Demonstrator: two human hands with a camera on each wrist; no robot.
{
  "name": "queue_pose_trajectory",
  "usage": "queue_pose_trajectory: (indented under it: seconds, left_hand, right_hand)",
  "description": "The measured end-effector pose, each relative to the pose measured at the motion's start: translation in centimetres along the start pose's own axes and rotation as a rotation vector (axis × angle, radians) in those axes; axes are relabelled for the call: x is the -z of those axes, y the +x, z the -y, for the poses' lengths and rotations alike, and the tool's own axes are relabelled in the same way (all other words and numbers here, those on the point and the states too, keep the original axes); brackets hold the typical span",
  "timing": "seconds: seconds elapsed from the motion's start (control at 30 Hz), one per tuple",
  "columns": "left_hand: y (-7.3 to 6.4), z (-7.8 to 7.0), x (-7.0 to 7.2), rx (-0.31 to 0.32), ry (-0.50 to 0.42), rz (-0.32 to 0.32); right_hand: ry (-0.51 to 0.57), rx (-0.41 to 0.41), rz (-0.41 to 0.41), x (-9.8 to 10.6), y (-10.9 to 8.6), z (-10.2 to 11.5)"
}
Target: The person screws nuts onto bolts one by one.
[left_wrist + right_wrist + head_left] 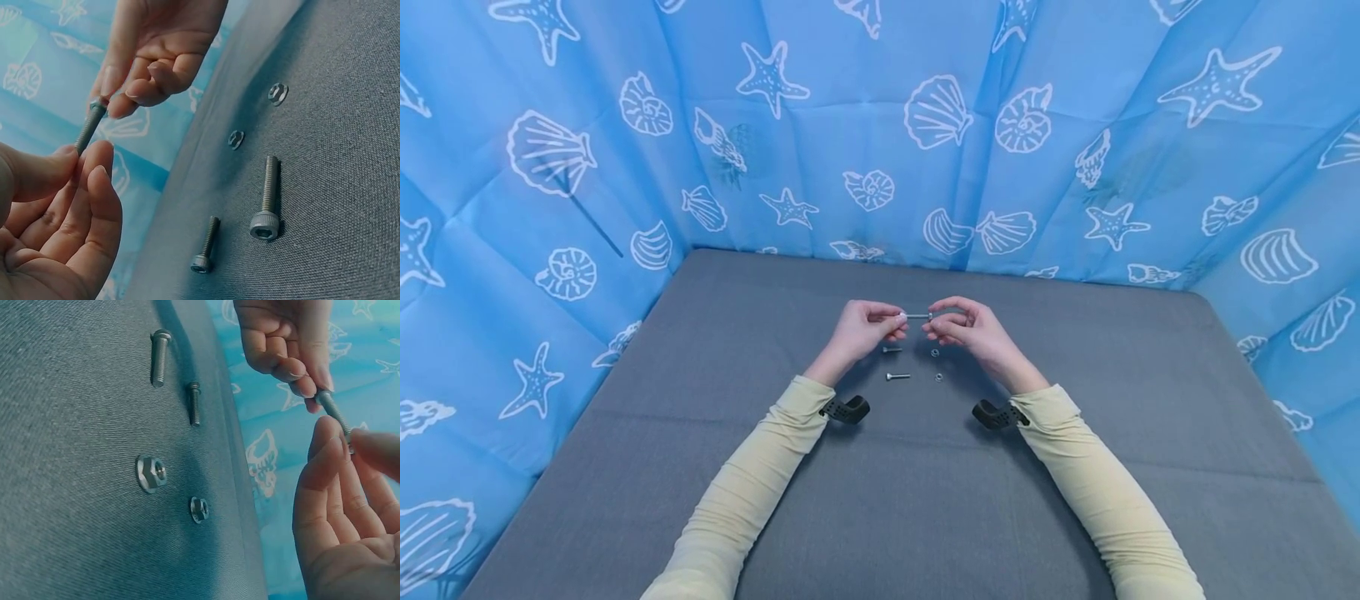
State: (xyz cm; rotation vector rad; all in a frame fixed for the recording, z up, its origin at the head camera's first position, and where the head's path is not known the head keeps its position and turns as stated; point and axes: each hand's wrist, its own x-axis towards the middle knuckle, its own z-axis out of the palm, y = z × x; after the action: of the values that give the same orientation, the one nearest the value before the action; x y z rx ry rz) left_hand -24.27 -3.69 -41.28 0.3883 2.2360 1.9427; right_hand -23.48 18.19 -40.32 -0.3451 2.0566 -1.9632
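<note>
My left hand (863, 327) pinches a silver socket-head bolt (917, 316) at its head end, between thumb and fingertips. The bolt lies roughly level, its bare thread (89, 130) showing between the hands. At the threaded tip my right hand (967, 327) pinches a small flanged nut (350, 449), partly covered by thumb and fingers. The nut sits around or against the bolt's end; how far on, I cannot tell. Both hands are held above the grey table.
On the grey table (880, 500) lie a longer bolt (898, 377) and a shorter bolt (892, 350). Right of them rest two flanged nuts, a nearer nut (938, 377) and a farther nut (935, 352). A blue shell-print curtain (880, 142) hangs behind.
</note>
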Motion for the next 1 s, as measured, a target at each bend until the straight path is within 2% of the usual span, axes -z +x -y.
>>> queue_pose_trajectory:
  seconds: [0.2, 0.33, 0.5, 0.63, 0.77, 0.87, 1.0]
  left_hand:
    - [0.06, 0.01, -0.18, -0.004, 0.009, 0.008]
    - [0.10, 0.06, -0.26, 0.003, -0.009, 0.005]
    - [0.26, 0.27, -0.36, 0.005, -0.028, 0.000]
    - [0.40, 0.47, -0.37, 0.005, -0.026, 0.000]
    - [0.41, 0.47, -0.39, 0.013, -0.025, 0.002]
    - [0.35, 0.44, -0.35, 0.029, -0.025, -0.005]
    - [0.25, 0.35, -0.31, 0.048, -0.022, -0.013]
  right_hand:
    - [-0.058, -0.027, -0.020, 0.02, 0.17, -0.19]
    - [-0.047, -0.061, -0.019, 0.11, 0.24, -0.22]
    - [-0.011, -0.027, -0.001, 0.44, -0.02, -0.15]
    - [-0.053, -0.014, 0.006, 0.44, -0.05, 0.05]
    - [-0.095, -0.045, 0.001, 0.21, 0.03, 0.26]
    - [-0.083, -0.081, 0.000, 0.08, 0.10, 0.28]
    - [-0.040, -0.074, -0.004, 0.04, 0.09, 0.25]
